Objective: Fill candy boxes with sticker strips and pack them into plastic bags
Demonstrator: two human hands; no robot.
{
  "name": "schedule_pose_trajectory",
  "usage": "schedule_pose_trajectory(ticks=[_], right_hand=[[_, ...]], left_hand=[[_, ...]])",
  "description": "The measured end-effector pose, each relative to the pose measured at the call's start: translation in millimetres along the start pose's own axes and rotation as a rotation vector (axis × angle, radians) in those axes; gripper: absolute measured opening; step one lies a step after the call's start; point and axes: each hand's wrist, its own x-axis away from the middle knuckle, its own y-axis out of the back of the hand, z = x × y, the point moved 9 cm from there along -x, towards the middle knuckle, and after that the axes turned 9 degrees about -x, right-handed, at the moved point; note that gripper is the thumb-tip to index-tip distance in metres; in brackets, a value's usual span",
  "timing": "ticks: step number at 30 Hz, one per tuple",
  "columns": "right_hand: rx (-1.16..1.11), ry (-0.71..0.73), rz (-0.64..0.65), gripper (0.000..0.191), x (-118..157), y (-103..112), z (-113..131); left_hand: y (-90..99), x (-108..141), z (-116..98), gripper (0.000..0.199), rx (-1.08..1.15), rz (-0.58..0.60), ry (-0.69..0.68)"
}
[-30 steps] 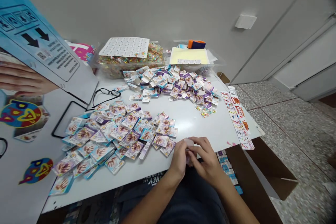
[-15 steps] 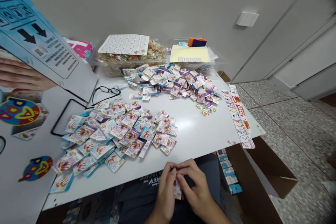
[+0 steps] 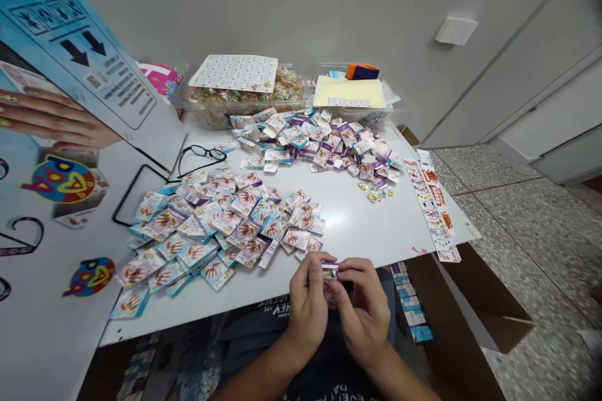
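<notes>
A small purple-and-white box (image 3: 330,272) is held between both hands just over the table's front edge, one end turned up and seemingly open. My left hand (image 3: 308,304) grips its left side, and my right hand (image 3: 362,307) pinches its right side. Beyond them lies a heap of flat, filled-looking small boxes (image 3: 207,232) at the left of the white table (image 3: 348,232). Farther back is a second heap of small boxes (image 3: 310,141), several with open flaps. Small clear packets (image 3: 375,193) lie at that heap's right end.
Behind the heaps stand a plastic tub of packets (image 3: 211,106) and a tub with a yellow sheet (image 3: 348,93). Glasses (image 3: 202,151) and a large printed display (image 3: 56,263) are at left. Sticker strips (image 3: 435,213) lie right; a cardboard carton (image 3: 451,313) sits below.
Both hands have risen toward the table edge with the box, whose upper end now shows. The view has shifted slightly, so the table's contents appear farther right.
</notes>
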Motion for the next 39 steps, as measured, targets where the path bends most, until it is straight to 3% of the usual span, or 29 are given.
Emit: schedule_pose_trajectory(ticks=[2, 5, 10, 14, 19, 22, 25, 31, 33, 39], right_hand=[[0.087, 0.08, 0.053, 0.028, -1.7, 1.3, 9.5], [0.08, 0.062, 0.094, 0.028, -8.7, 4.5, 12.7], [-0.182, -0.212, 0.125, 0.012, -19.3, 2.1, -2.5], [-0.304, -0.32, 0.074, 0.016, -20.7, 3.7, -9.3], [-0.16, -0.168, 0.267, 0.018, -19.5, -4.3, 3.4], [-0.059, -0.033, 0.343, 0.028, -16.2, -7.7, 11.4], [-0.043, -0.046, 0.268, 0.023, -15.8, -3.2, 5.9], [-0.216, -0.333, 0.036, 0.009, -15.0, 8.3, -18.5], [-0.287, -0.382, 0.014, 0.002, -15.6, 8.9, -20.1], [-0.409, -0.469, 0.074, 0.009, -13.3, 8.2, -23.6]], left_hand=[[-2.8, 0.4, -4.5, 0.053, 0.028, 0.014, 0.0], [-6.1, 3.1, -7.9, 0.047, 0.09, 0.046, -0.024], [-10.9, 7.9, -4.9, 0.031, 0.287, 0.094, -0.046], [-21.2, 5.4, 1.8, 0.017, 0.327, 0.202, 0.039], [-15.1, -2.7, -1.3, 0.009, 0.22, 0.19, 0.029], [-14.4, -1.0, -1.3, 0.023, 0.324, 0.184, 0.035], [-17.8, 3.5, -1.3, 0.035, 0.331, 0.202, 0.005], [-18.7, 6.1, -7.0, 0.034, 0.098, 0.2, -0.112], [-18.9, 5.1, -9.5, 0.032, 0.06, 0.214, -0.121], [-15.2, 2.3, -14.1, 0.013, -0.044, 0.25, -0.113]])
